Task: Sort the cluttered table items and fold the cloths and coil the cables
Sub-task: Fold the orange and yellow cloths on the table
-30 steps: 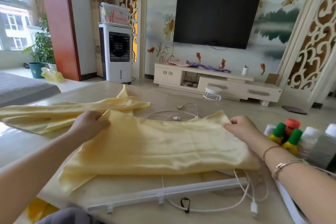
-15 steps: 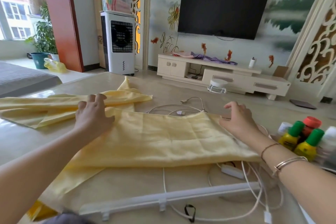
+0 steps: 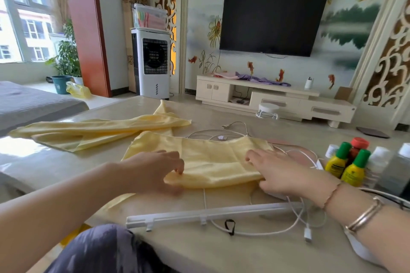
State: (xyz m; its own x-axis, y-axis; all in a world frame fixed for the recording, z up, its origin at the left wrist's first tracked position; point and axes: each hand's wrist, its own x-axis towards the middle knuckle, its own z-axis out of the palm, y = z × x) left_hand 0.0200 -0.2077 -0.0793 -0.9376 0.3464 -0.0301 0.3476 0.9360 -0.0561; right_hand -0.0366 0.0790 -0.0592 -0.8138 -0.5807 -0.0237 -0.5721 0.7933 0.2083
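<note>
A yellow cloth (image 3: 213, 162) lies folded in the middle of the beige table (image 3: 199, 252). My left hand (image 3: 153, 170) pinches the cloth's near left edge, fingers on top and thumb below. At the near right edge, my right hand (image 3: 286, 173) holds the cloth, its fingers spread over it and the thumb under the fold. A second yellow cloth (image 3: 99, 131) lies crumpled and long at the far left. One white cable (image 3: 266, 231) loops near the table's front, partly under the cloth. Another cable (image 3: 233, 125) lies beyond the cloth.
A white plastic bar (image 3: 199, 215) lies along the front of the table. Several bottles (image 3: 352, 170), yellow with green caps, one red-capped and some white, stand at the right edge. A dark cloth (image 3: 99, 250) lies on my lap below the table edge.
Both hands came back from the cloth's far edge to its near edge and took hold there. The cloth now looks narrower front to back, with a thick rolled near edge.
</note>
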